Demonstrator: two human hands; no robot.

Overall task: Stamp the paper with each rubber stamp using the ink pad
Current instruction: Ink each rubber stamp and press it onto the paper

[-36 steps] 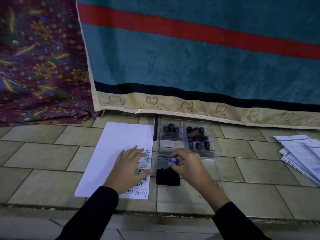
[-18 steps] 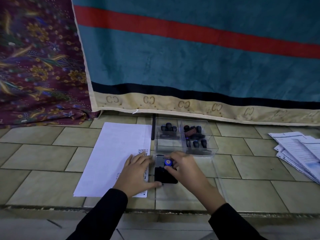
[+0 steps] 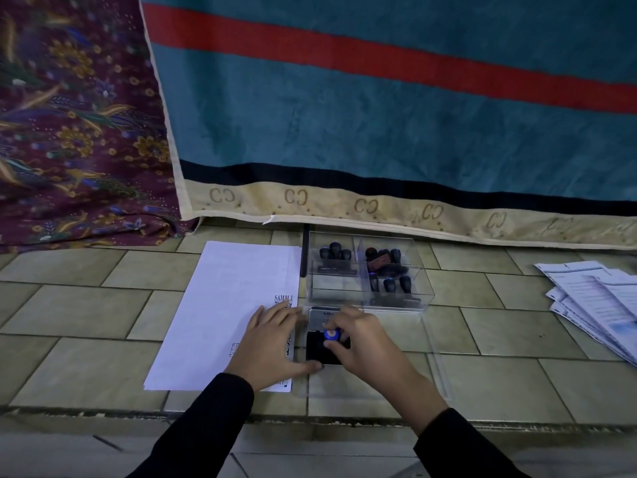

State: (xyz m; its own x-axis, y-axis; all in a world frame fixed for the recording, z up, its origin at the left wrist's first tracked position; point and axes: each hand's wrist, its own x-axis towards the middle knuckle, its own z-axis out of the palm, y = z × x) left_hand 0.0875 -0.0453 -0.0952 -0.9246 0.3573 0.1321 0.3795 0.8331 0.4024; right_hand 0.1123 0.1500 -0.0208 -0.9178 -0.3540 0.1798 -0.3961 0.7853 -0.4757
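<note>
Over the open ink pad, the right hand arches down, pinching a blue-topped rubber stamp at the pad's dark face, while just left of it the left hand lies flat, fingers straight, on the paper, thumb reaching the pad's near corner.

**Surroundings of the work area: two cloths, tiled floor and loose sheets.**
Beyond the right hand hangs a teal blanket with a red stripe, a black band and a beige hem bearing repeated CC motifs. Beyond and left of the left hand lies a maroon floral cloth. Well to the right of the right hand, a fanned stack of printed sheets rests on the greenish tiled floor.
</note>
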